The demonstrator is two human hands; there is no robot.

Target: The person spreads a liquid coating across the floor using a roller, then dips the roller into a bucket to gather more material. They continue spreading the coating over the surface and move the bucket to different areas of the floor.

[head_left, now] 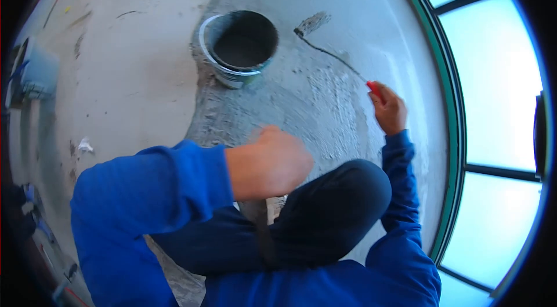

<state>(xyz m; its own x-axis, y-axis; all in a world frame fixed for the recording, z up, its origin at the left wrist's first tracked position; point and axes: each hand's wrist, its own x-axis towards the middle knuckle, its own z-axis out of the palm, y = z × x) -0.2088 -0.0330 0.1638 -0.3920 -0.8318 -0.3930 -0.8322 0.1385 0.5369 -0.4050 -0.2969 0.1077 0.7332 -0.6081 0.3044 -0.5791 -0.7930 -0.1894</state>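
My right hand [390, 109] is closed around the red grip of a small, long-stemmed paint roller [333, 56]. Its dark, coated head lies on the wet grey floor ahead. Above my bent legs, my left hand [271, 162] is a blurred fist. From under it a flat grey blade-like tool [253, 212] points back toward my body; its grip is hidden by the fist. A bucket [233, 79] with a pale rim and dark grey contents stands ahead of both hands, touching neither.
Rough grey coating [325, 104] covers the floor around the bucket, bordering a paler strip [139, 75] on the left. A green-framed window [449, 92] runs along the right. Far left are a translucent container [40, 69] and a crumpled white scrap [85, 144].
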